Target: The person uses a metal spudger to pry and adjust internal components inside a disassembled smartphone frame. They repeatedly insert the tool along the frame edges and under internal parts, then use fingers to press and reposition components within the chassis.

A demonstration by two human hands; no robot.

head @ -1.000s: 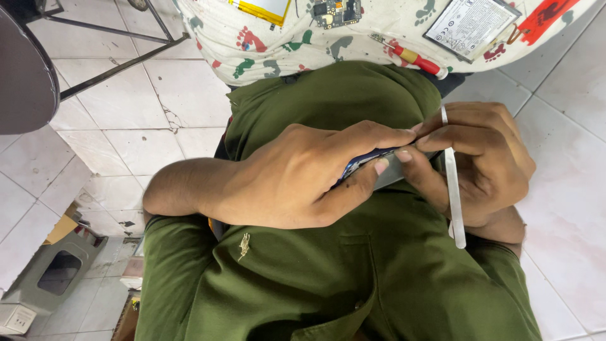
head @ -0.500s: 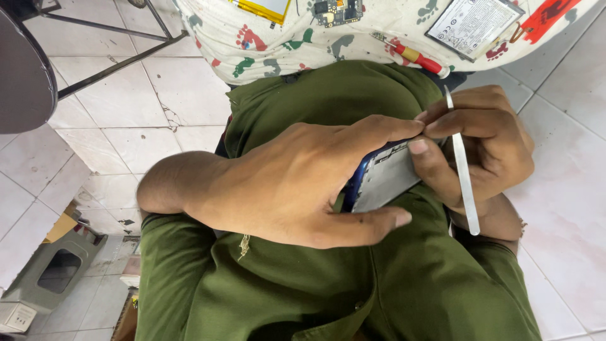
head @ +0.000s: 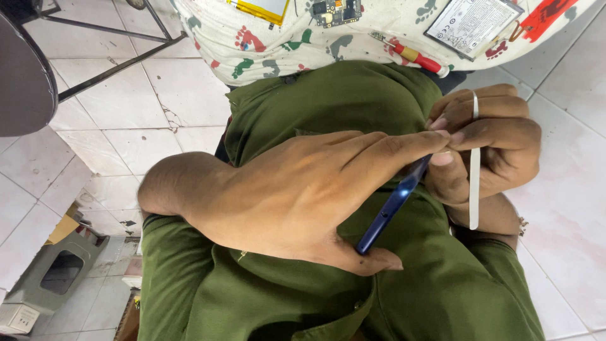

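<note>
Over the lap, on green trousers [head: 404,297], the left hand [head: 303,196] grips a blue phone [head: 391,205] seen edge-on, thumb at its lower end and fingers stretched over its upper end; most of the phone is hidden behind that hand. Just right of the phone, the right hand [head: 492,151] pinches a thin white strip [head: 475,170] that hangs upright across its fingers, fingertips meeting the phone's upper end. Beyond the phone, a printed cloth [head: 379,38] carries a circuit board [head: 334,11], a flat grey battery [head: 473,24], a red-handled tool [head: 410,55] and a yellow-edged part [head: 262,9], several cut off by the frame. Left of the phone lie white floor tiles [head: 120,126] and a grey box [head: 53,278].
</note>
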